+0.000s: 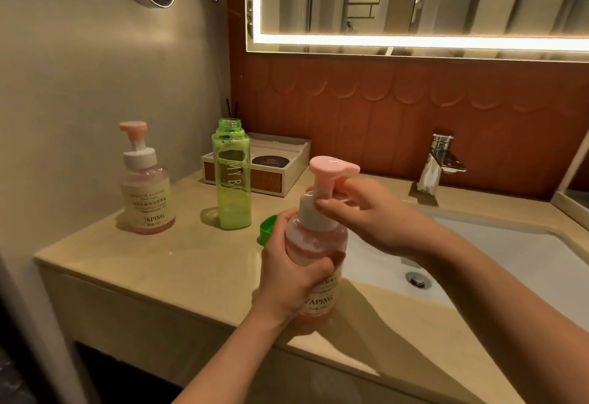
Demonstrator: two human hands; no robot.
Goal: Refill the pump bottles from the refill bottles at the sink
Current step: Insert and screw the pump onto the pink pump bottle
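The countertop (191, 260) carries everything, with the sink (510, 254) at three o'clock of the held pump bottle (315, 244). The green refill bottle (231, 180) stands uncapped at ten o'clock, and a second pump bottle (147, 187) farther out at nine. The left hand (288, 279) wraps the held bottle's body; the right hand (373, 215) pinches its white collar (314, 212). It is probably light, smooth plastic, slippery if soapy, so clamp the body and twist at the collar. The green cap (267, 230) lies close at nine.

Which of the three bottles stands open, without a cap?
The tall translucent green bottle: its neck is bare. The left pink pump bottle and the held pink pump bottle carry pumps.
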